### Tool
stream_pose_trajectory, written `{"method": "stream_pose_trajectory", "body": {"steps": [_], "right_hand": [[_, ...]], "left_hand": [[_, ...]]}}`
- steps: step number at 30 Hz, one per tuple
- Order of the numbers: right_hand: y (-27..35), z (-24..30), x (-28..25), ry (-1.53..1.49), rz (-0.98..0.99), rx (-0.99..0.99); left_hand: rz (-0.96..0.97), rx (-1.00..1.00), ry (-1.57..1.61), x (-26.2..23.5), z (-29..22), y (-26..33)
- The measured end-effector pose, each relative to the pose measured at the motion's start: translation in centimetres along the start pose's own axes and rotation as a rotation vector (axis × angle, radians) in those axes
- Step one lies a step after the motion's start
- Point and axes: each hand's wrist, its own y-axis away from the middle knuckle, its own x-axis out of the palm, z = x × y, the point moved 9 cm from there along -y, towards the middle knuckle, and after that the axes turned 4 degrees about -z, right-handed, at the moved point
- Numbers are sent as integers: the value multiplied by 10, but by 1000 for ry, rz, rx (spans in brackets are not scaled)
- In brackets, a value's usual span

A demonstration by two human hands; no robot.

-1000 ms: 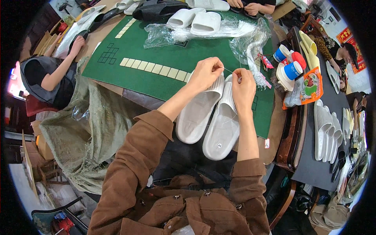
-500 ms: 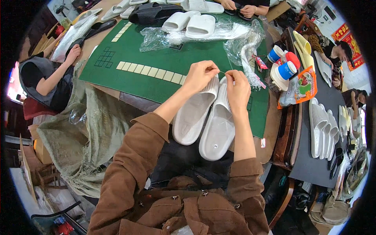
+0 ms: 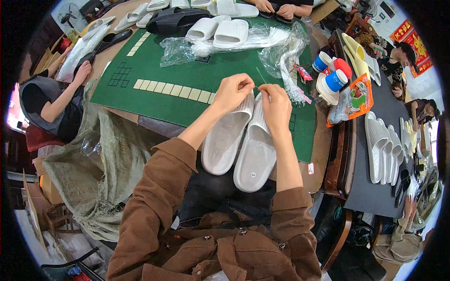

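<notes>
A pair of pale grey slide slippers, the left slipper (image 3: pixel 220 145) and the right slipper (image 3: pixel 253 161), lies side by side at the near table edge, toes pointing away from me. Over their straps, my left hand (image 3: pixel 233 93) and my right hand (image 3: pixel 276 107) are closed in pinches, fingertips almost touching. A thin whitish strand (image 3: pixel 260 75) sticks up between the fingertips; its lower end is hidden by my fingers. Behind my hands is a bundle of similar white strands (image 3: pixel 287 70) in clear plastic.
Several white slippers (image 3: pixel 231 33) and black slippers (image 3: pixel 176 21) line the far side of the green table mat (image 3: pixel 187 110). Cups (image 3: pixel 336 80) and an orange packet (image 3: pixel 356 100) stand at right. A sack (image 3: pixel 112 159) hangs at left. Other people's hands (image 3: pixel 276 10) work across the table.
The strand that ran between my two pinches now points upward from them. My fingertips have drawn slightly closer together above the slippers. The whole view has shifted a little.
</notes>
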Motion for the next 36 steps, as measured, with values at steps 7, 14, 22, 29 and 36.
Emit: {"method": "stream_pose_trajectory", "body": {"steps": [7, 14, 22, 29, 36], "right_hand": [[3, -15, -4, 86, 7, 129], [6, -15, -8, 137, 44, 133], [24, -41, -44, -276, -49, 302], [61, -58, -132, -634, 4, 636], [93, -112, -308, -206, -532, 530]], "left_hand": [[-51, -6, -63, -4, 2, 1], [-16, 4, -93, 2, 1, 1], [-3, -37, -104, -1, 4, 2], [-16, 97, -152, 9, -12, 1], [-8, 223, -448, 4, -35, 12]]}}
